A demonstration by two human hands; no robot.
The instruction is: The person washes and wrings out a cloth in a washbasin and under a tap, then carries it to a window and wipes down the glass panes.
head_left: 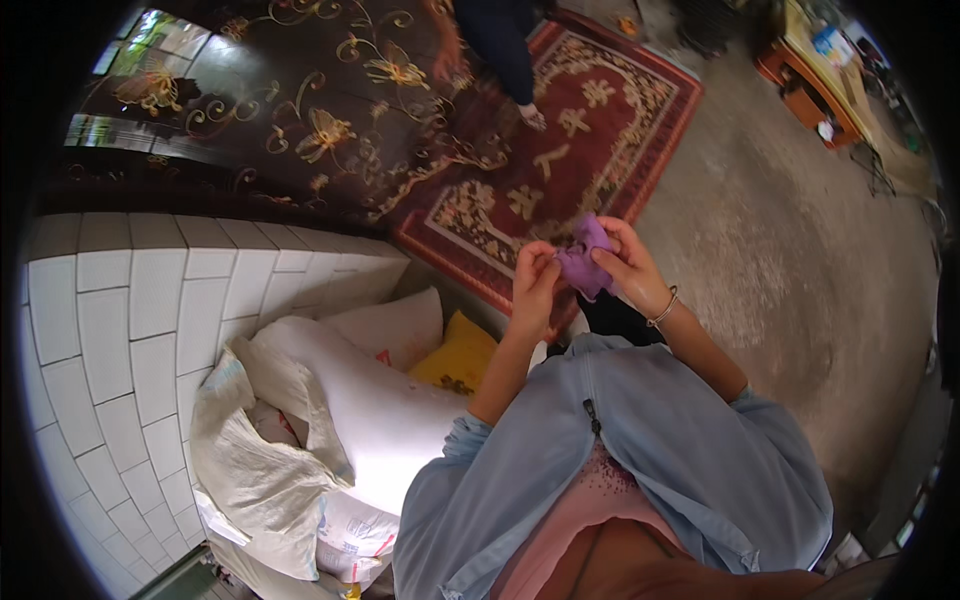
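Between my two hands is a small crumpled piece of purple cloth (588, 262), held out in front of my body. My left hand (535, 272) pinches its left edge with thumb and fingers. On the other side, my right hand (632, 270) grips the cloth, thumb pressed on its front and fingers behind. A bracelet (664, 307) circles my right wrist. Folds hide the cloth's full shape, so I cannot tell exactly what kind of item it is.
A red patterned rug (560, 150) lies ahead on the concrete floor (770, 250), with another person's leg (497, 45) over it. Stacked white sacks (350, 400) and a yellow bag (457, 352) lie left, beside a tiled wall (110, 340). An orange-brown table (815, 100) stands far right.
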